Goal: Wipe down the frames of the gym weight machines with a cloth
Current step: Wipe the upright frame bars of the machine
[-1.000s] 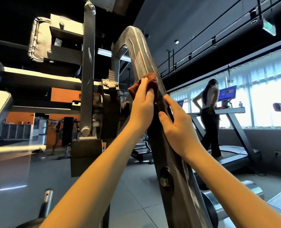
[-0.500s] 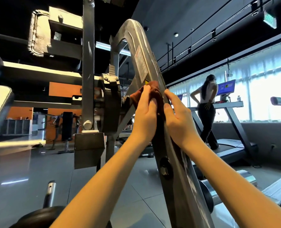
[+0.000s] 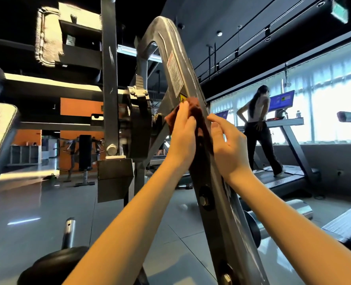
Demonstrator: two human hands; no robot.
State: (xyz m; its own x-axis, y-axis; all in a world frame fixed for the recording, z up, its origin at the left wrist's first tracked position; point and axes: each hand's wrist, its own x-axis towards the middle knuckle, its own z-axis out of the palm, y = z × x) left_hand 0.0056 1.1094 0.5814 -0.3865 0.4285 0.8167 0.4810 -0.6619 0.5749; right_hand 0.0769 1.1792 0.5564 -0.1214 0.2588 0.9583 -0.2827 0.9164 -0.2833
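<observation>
A slanted grey steel frame beam [image 3: 166,44] of the weight machine rises through the middle, with a white warning label [image 3: 175,73] on its face. Just below the label a reddish-brown cloth [image 3: 195,106] lies on the beam. My left hand [image 3: 183,138] presses the cloth flat against the beam with straight fingers; its thumb is hidden. Some cloth hangs down between my hands. My right hand [image 3: 227,145] is at the beam's right edge, fingers loosely curled, its fingertips beside the cloth's edge.
A grey upright post [image 3: 108,79] and a black weight stack [image 3: 139,128] stand left of the beam. A black weight plate [image 3: 53,264] and a steel peg [image 3: 69,229] sit low left. A person [image 3: 259,128] walks on a treadmill [image 3: 289,177] by the windows at right.
Both hands and the cloth have slid down the beam, and the warning label now shows in full. My right hand's fingers went from flat on the beam to loosely curled.
</observation>
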